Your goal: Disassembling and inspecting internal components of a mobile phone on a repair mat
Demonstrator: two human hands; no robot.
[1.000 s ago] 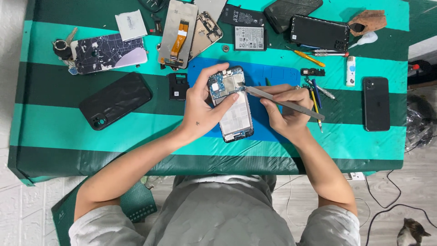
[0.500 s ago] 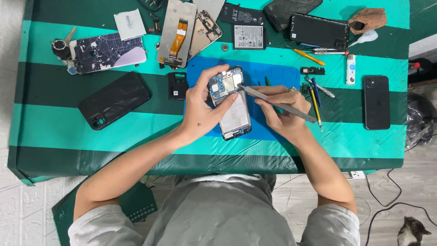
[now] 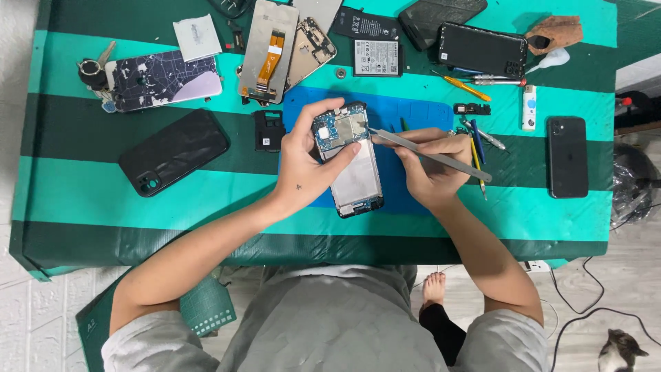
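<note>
An opened phone (image 3: 352,169) with its back removed lies on a blue work mat (image 3: 406,114), circuit board showing at its top end. My left hand (image 3: 306,162) grips the phone's upper part, thumb across its middle and fingers curled over the top edge. My right hand (image 3: 430,165) holds metal tweezers (image 3: 430,154), with the tip touching the board at the phone's upper right.
A green striped cloth covers the table (image 3: 103,220). Black phones lie at left (image 3: 173,151) and right (image 3: 568,156). Along the far edge sit a cracked back cover (image 3: 165,79), a screen assembly (image 3: 268,52), a battery (image 3: 376,57) and a black back cover (image 3: 482,49). Screwdrivers (image 3: 475,148) lie by my right hand.
Both hands stay on the phone. The tweezers' tip has shifted only slightly at the top of the board.
</note>
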